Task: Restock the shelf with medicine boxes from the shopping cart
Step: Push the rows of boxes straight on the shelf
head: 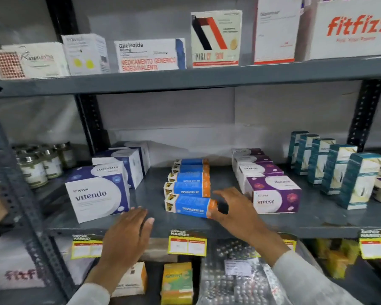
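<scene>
A row of blue and orange Vivalyn boxes lies on the middle grey shelf (150, 194), running front to back. My right hand (231, 208) grips the orange right end of the front Vivalyn box (189, 205) between thumb and fingers. My left hand (128, 236) hovers flat, fingers spread, over the shelf's front edge, just left of that box and holding nothing. White and blue Vitendo boxes (97, 192) stand to the left, purple Virest boxes (273, 194) to the right. The shopping cart is out of view.
Tall teal boxes (332, 166) line the right of the shelf; small jars (40, 166) sit far left. The upper shelf carries a Gliclazida box (147, 55) and a Fitfizz carton (354, 29). Blister packs (235, 274) and small boxes fill the shelf below. Yellow price tags (187, 243) hang on the edge.
</scene>
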